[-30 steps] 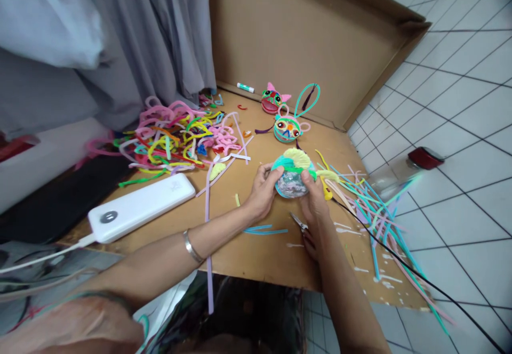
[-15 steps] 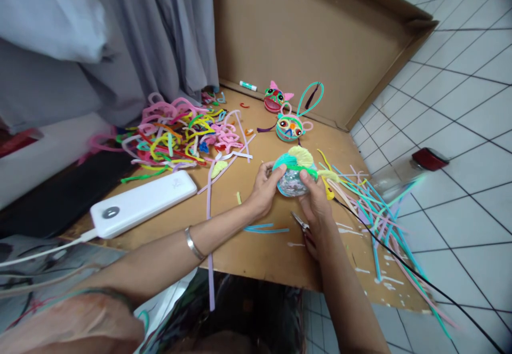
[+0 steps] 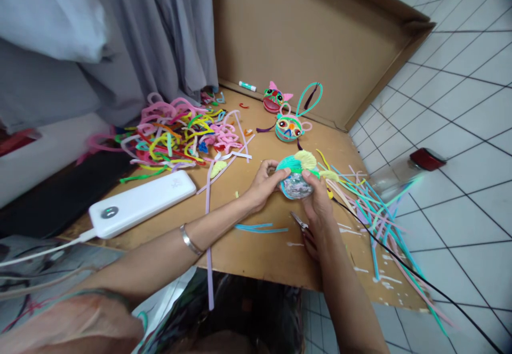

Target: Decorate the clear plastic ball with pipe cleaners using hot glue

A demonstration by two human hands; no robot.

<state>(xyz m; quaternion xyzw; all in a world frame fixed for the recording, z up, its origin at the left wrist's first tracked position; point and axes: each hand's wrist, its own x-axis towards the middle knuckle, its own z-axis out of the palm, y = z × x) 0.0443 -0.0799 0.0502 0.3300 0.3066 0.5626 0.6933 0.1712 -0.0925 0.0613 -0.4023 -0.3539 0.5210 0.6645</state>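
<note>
Currently gripping round pipe-cleaner craft [image 3: 296, 175] with left hand [image 3: 264, 182] and right hand [image 3: 318, 199]; teal wrap could slip loose, scissors [image 3: 300, 222] under wrist might snag.

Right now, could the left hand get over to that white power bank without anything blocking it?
Probably yes. The left hand is on the round craft piece, and only bare cardboard and one lilac strip lie before the power bank.

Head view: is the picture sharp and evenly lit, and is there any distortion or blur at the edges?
Head view: soft, even light with no harsh glare; the left hand, right hand and the round pipe-cleaner piece between them are sharp; wide-angle bending curves the floor tiles; the red-lidded jar and the bottom-left corner are smeared.
</note>
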